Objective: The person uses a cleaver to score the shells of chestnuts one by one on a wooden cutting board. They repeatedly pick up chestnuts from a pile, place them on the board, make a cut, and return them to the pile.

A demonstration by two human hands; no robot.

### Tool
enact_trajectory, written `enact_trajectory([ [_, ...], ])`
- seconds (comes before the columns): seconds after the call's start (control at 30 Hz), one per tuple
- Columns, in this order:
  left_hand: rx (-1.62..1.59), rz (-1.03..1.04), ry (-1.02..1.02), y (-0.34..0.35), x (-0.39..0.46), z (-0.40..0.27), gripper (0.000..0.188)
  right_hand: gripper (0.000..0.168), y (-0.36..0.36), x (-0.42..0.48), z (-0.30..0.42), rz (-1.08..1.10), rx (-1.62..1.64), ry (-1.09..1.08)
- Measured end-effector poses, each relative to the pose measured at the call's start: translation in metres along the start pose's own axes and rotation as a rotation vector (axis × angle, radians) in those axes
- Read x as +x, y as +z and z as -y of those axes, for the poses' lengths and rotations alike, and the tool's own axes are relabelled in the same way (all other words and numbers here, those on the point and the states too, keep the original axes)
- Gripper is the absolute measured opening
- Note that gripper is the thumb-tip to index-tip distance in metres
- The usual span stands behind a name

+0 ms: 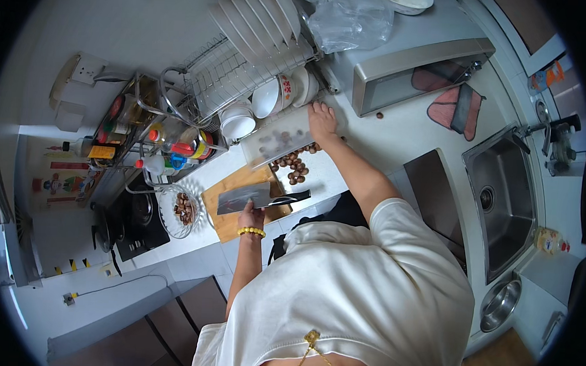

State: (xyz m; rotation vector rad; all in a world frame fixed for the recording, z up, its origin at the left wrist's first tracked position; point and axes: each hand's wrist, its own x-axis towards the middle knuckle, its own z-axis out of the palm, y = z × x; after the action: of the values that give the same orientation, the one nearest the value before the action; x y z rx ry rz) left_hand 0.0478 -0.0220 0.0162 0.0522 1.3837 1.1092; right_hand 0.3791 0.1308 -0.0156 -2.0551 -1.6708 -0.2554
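A broad-bladed cleaver [240, 198] with a black handle is in my left hand [252, 216], which grips it by the blade near the handle. Beneath it lies a bamboo cutting board [238, 180]. My right hand [322, 121] holds the right end of a translucent plastic box [283, 138], its fingers over the far edge. Round brown nuts, apparently chestnuts [297, 172], lie loose along the near side of that box, and more show dimly through its plastic. Left of the board, a clear glass bowl [184, 212] contains cut brown pieces.
A wire dish rack [239, 76] with plates and bowls stands behind the box. The spice rack [176, 127] holds several bottles at left, near a black cooktop [139, 224]. A microwave [423, 75], a pink cloth [455, 112] and a steel sink [503, 204] are at right.
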Motion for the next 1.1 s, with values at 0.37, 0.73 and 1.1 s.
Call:
enact_trajectory([
  [0.37,0.007,-0.086,-0.002,0.009,-0.021,0.007,0.007,0.023,0.008,0.001,-0.008,0.135,-0.007,-0.003],
  [0.73,-0.028,-0.032,-0.021,-0.003,-0.007,0.017,0.012,0.044,0.005,0.023,0.034,0.254,0.174,0.718],
  [1.1,-0.029,-0.077,-0.003,0.007,-0.036,0.004,0.006,0.033,0.038,0.035,0.057,0.136,0.139,0.942],
])
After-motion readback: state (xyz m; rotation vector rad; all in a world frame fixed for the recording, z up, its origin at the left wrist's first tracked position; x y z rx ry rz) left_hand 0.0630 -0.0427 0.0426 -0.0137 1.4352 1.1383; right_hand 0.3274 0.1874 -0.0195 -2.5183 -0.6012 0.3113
